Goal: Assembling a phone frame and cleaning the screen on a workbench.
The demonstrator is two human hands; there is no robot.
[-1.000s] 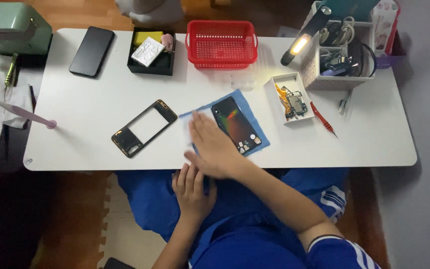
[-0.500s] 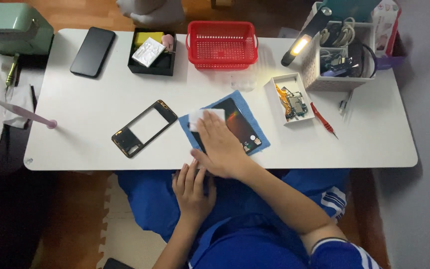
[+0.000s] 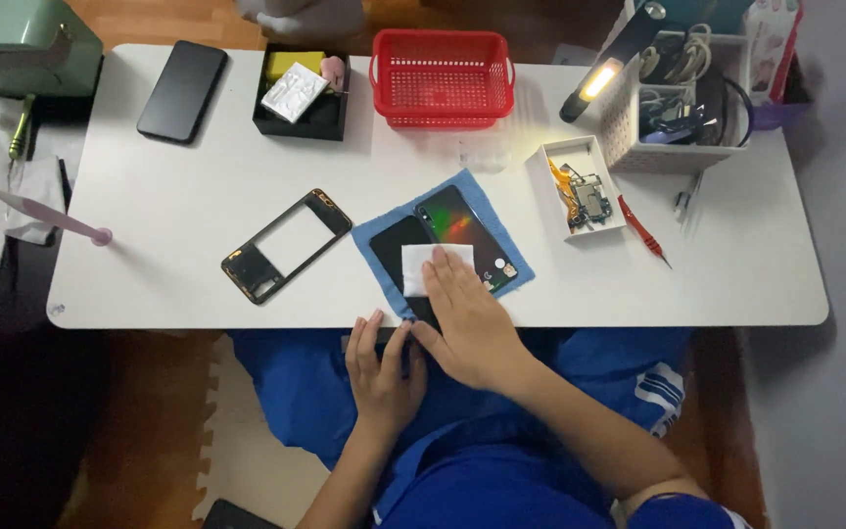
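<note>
Since half a second ago the white wipe (image 3: pixel 425 268) has slid toward the worktop (image 3: pixel 188 284) edge under the right hand. Left to right: left hand (image 3: pixel 381 369) rests open at the edge; right hand (image 3: pixel 472 318) presses flat on the wipe over the dark phone (image 3: pixel 399 247) on the blue mat (image 3: pixel 501 230).

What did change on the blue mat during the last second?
The right hand slid back toward the person, dragging the small white wipe off the shiny phone back cover onto the black screen panel. The left hand stayed at the white table's edge; the empty phone frame stayed too.
</note>
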